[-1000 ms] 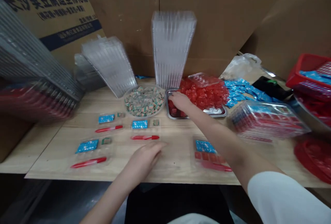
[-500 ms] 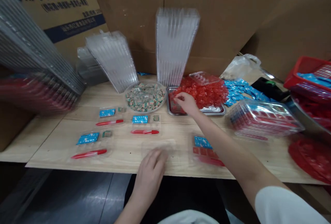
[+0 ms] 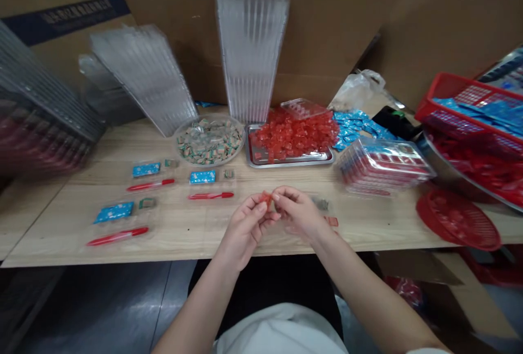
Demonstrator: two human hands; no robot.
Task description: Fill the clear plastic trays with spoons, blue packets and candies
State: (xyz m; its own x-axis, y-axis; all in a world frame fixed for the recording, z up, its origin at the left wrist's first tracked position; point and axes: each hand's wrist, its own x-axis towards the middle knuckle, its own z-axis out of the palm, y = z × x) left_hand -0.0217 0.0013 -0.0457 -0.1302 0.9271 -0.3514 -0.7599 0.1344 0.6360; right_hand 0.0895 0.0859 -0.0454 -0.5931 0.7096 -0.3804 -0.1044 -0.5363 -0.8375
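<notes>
My left hand and my right hand meet above the wooden table, with a small red jelly cube pinched between their fingertips. A steel tray behind them holds a heap of red jelly cubes. A flat clear plastic bag lies partly hidden under my right hand. Several more open bags lie to the left, holding blue sachets and red plastic spoons.
A clear dish of wrapped sweets sits left of the tray. Stacked clear plastic trays stand behind it. Loose blue sachets, a clear box of packs and a red basket lie right. Cardboard stands behind.
My right hand has come back from the steel tray to the table's front with a red cube. My left hand has risen to meet it, and the view has shifted.
</notes>
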